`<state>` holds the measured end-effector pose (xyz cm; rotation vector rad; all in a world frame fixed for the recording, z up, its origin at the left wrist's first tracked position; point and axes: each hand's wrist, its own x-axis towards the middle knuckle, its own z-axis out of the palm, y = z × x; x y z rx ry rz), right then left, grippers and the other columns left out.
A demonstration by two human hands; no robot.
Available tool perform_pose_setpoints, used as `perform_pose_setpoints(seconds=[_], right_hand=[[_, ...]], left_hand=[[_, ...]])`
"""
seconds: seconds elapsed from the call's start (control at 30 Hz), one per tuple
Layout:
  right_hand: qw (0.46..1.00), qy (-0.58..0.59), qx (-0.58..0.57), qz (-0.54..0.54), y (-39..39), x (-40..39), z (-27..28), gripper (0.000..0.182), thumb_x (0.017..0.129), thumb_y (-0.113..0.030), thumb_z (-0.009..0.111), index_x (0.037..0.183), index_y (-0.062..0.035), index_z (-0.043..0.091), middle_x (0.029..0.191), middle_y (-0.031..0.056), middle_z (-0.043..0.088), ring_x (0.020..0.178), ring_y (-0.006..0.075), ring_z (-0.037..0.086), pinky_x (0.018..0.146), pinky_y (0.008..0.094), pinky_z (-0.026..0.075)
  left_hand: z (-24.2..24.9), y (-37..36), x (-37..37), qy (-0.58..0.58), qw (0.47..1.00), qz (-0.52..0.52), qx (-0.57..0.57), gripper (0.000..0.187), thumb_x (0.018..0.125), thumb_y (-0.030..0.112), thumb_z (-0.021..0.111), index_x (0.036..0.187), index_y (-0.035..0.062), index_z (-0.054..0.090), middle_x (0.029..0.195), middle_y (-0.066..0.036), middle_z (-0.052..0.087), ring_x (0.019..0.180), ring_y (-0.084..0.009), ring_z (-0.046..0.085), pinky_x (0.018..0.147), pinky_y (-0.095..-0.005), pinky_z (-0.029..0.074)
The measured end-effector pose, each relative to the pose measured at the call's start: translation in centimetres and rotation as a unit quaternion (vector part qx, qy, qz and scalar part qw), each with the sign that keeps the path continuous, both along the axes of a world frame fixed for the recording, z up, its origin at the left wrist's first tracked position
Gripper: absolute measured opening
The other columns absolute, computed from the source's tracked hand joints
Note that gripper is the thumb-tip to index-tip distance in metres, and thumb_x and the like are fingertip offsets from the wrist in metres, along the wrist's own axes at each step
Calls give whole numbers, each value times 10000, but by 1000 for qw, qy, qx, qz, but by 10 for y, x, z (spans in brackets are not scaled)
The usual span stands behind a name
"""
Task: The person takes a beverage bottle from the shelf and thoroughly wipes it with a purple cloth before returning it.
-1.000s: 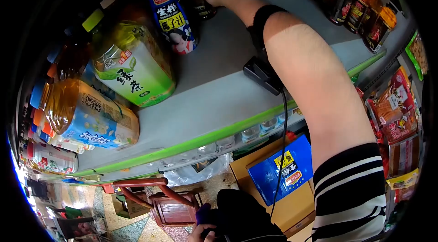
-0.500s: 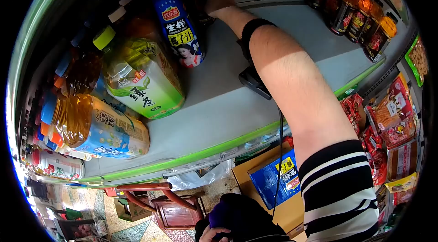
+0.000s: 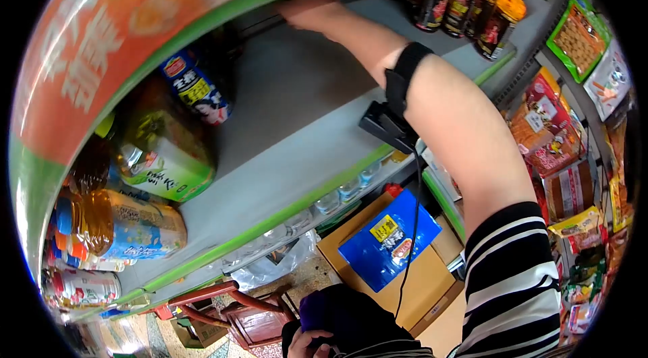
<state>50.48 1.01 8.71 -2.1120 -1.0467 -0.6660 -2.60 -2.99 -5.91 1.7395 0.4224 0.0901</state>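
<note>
My right hand (image 3: 312, 12) reaches deep over the grey shelf (image 3: 290, 108), close under the shelf's upper edge, and its fingers are mostly hidden. A black strap with a dark box and cable (image 3: 388, 127) sits on that forearm. To the hand's lower left stand a blue coconut drink bottle (image 3: 196, 91), a large green tea bottle (image 3: 165, 162) and a bottle of amber drink (image 3: 135, 223). At the bottom edge, my left hand (image 3: 309, 346) has its fingers curled against a dark purple and black thing that I cannot make out.
Dark bottles with orange caps (image 3: 498, 23) stand at the shelf's right end. Snack packets (image 3: 543, 121) hang on the right. Below are an open cardboard box (image 3: 432, 284) with a blue carton (image 3: 388, 240) and a red wooden stool (image 3: 253, 324). An orange sign (image 3: 135, 20) crosses the top left.
The view has shifted, and the orange sign now covers the top left. My right hand is away from the dark bottles behind the blue one and over bare shelf near its back.
</note>
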Motion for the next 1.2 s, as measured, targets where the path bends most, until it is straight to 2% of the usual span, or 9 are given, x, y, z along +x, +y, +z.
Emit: perform_pose_setpoints(seconds=[0.13,0.23,0.33,0.43,0.63,0.73,0.87,1.03,1.2], right_hand=[[992,33,-6,-119,-103,21,4,415,810,-348,609,1079,-33,610,985,204,643,960,351,605,846,402,469],[973,36,24,-228,-177,64,-13,467,788,-376,648,1017,26,579,949,215,634,938,359,607,819,412,472],[932,-9,56,-358,-223,85,-28,584,772,-422,674,1013,88,523,949,234,635,924,371,615,803,412,487],[930,95,-2,-355,-241,96,-35,769,771,-459,667,1150,148,384,1048,292,587,1006,393,594,864,397,497],[919,147,5,-367,-230,105,-46,763,751,-500,691,1144,91,409,1035,243,625,972,360,627,831,407,510],[907,174,26,-381,-224,106,-46,741,740,-515,694,1148,46,433,1006,232,644,989,369,614,833,416,495],[897,184,47,-400,-224,112,-41,668,730,-505,708,1144,-23,500,1071,188,642,1032,338,606,855,410,490],[923,201,11,-328,-239,120,-42,673,693,-507,735,1134,-32,550,1091,195,636,1015,336,618,856,405,498],[946,191,30,-261,-239,86,-46,736,636,-488,773,1099,24,518,1057,196,646,1013,333,615,862,366,493]], left_hand=[[16,-8,16,-6,997,-39,67,173,800,164,689,941,69,657,755,-75,604,689,-201,563,639,-311,447],[9,-19,10,110,985,-14,-134,302,903,248,588,995,-39,602,996,-131,538,927,-197,563,833,-306,467],[9,-21,14,147,980,-44,-127,280,888,228,610,988,-34,605,987,-111,543,927,-183,558,810,-299,468],[-7,-21,23,-32,994,-101,26,147,820,148,678,947,79,656,726,-52,576,668,-188,552,620,-306,439],[8,-18,22,98,992,-78,-16,172,859,200,657,984,84,642,738,-39,579,668,-166,545,616,-294,440],[17,-27,13,233,965,41,-110,248,885,198,607,989,-27,605,960,-96,555,934,-179,554,787,-296,463],[14,-20,14,57,994,-37,83,207,872,250,643,986,77,634,784,-49,585,723,-156,551,655,-285,449],[32,-24,6,245,966,21,-78,196,910,145,559,1004,-21,600,931,-83,570,886,-162,556,775,-289,451],[42,-23,6,176,982,-62,3,187,918,124,537,1014,-24,598,937,-87,564,875,-150,552,744,-263,453]])
